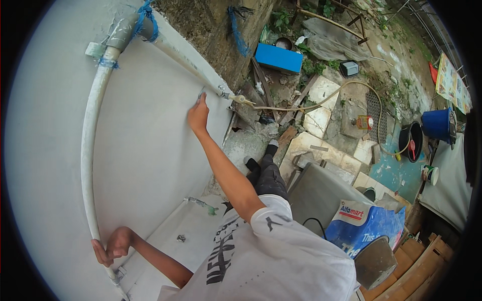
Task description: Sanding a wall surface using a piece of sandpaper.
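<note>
1 white wall [150,130]; step in hand looks like working its face beside the upper pipe [188,70]. Right hand [199,116] grip: together on 1 small grey piece [202,92], at the wall, kind unclear. Left hand [118,245] grip: fingers curled at the left pipe [87,160]; can't tell if clamped. Next move probably calls for light, steady pressure. Counts: 1 wall, 3 pipes, 1 hose [281,108], 2 hands, 2 taps [202,203], 1 piece.

Ground [245,144]: rough, partly pale-tiled [317,121] | blue box [278,58] lay near the wall | hose [301,109] curved across | labelled container [365,122] stood beside dark mat [372,108] | black tub [405,136] stood farther right
</note>
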`<action>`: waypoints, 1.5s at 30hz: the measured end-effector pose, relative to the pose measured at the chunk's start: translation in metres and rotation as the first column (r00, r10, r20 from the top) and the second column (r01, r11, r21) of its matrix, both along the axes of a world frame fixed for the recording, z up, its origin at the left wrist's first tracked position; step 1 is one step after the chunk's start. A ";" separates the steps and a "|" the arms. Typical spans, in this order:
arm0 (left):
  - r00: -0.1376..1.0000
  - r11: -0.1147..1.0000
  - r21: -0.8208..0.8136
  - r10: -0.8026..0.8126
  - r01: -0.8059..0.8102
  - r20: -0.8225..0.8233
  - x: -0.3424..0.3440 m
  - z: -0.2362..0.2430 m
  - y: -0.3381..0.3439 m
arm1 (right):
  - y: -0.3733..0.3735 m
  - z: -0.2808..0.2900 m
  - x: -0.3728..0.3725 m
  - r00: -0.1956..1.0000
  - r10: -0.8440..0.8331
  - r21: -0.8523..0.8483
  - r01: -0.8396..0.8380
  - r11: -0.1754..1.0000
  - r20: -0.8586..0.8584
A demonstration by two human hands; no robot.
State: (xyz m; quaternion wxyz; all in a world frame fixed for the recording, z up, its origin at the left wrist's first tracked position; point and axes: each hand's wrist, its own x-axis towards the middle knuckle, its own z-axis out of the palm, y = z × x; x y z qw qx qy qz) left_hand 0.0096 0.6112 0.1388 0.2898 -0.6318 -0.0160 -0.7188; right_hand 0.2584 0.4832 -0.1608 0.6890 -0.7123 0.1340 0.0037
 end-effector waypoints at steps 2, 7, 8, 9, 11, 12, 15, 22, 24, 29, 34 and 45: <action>1.000 1.000 -0.008 -0.009 0.009 0.005 0.001 0.000 0.005 | 0.008 -0.001 -0.003 0.999 -0.042 -0.040 0.042 0.998 -0.006; 1.000 0.999 -0.031 0.018 -0.017 0.011 0.004 -0.011 0.004 | 0.001 0.003 -0.019 0.998 0.032 -0.026 -0.031 0.999 0.050; 0.999 0.999 -0.006 0.033 -0.033 0.000 0.002 0.000 -0.001 | 0.003 0.007 -0.006 0.999 0.013 0.039 -0.012 0.999 -0.032; 1.000 1.000 0.002 0.017 -0.017 0.001 0.002 0.000 -0.001 | 0.000 0.007 0.000 0.994 -0.019 0.083 0.028 0.996 -0.107; 1.000 1.000 0.018 0.007 -0.008 0.013 0.001 0.000 0.007 | 0.003 0.026 -0.019 0.997 0.041 0.093 -0.035 0.995 -0.068; 1.000 1.000 -0.010 0.000 0.000 0.029 -0.004 -0.001 0.003 | 0.000 0.031 -0.038 0.998 0.067 0.047 -0.067 0.997 -0.016; 0.999 0.999 -0.027 0.025 -0.024 0.041 0.004 -0.012 0.002 | -0.022 0.023 -0.017 0.990 0.117 0.076 -0.111 0.991 -0.084; 0.998 0.998 0.007 0.057 -0.057 -0.011 -0.003 -0.002 0.002 | 0.001 -0.015 -0.024 0.980 -0.002 -0.151 0.033 0.988 0.199; 0.999 0.999 0.002 0.046 -0.046 -0.019 -0.010 -0.003 0.001 | -0.017 0.008 0.014 0.947 0.104 0.073 -0.085 0.994 -0.305; 0.997 0.997 0.001 0.077 -0.077 -0.006 0.000 -0.002 -0.002 | -0.010 -0.005 -0.005 0.983 0.075 -0.021 -0.080 0.997 -0.168; 1.000 1.000 -0.018 -0.005 0.005 0.011 -0.002 -0.005 0.007 | -0.009 0.012 -0.021 0.999 0.035 -0.087 -0.036 0.996 -0.010; 1.000 0.999 0.046 0.013 -0.013 -0.010 -0.005 0.000 0.005 | -0.008 0.028 -0.012 0.987 0.079 0.048 -0.073 0.996 -0.141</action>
